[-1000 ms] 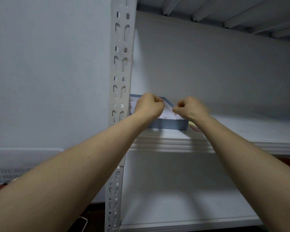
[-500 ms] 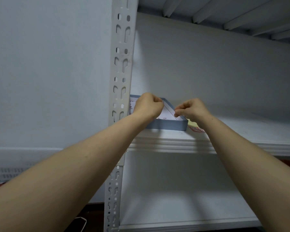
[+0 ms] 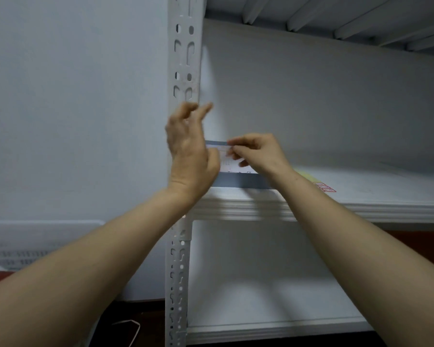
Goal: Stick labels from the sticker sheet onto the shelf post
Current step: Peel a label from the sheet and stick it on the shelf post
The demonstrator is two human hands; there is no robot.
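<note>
The white slotted shelf post (image 3: 183, 58) runs up the middle left. A shallow blue tray (image 3: 238, 182) sits on the shelf just to its right, and the white sticker sheet (image 3: 227, 164) lies inside it. My left hand (image 3: 188, 151) is raised in front of the post, blurred, with its fingers loosely spread upward; I see no label in it. My right hand (image 3: 258, 154) is over the tray, and its curled fingers pinch the sticker sheet at the top edge.
A yellow sheet with red print (image 3: 318, 182) lies on the shelf board (image 3: 361, 201) right of the tray. A lower shelf (image 3: 261, 284) is below and a pale wall is to the left. A white cable (image 3: 133, 326) lies on the dark floor.
My left hand has left the tray and risen up in front of the post, opening its fingers. My right hand has stayed over the tray, gripping the sheet.
</note>
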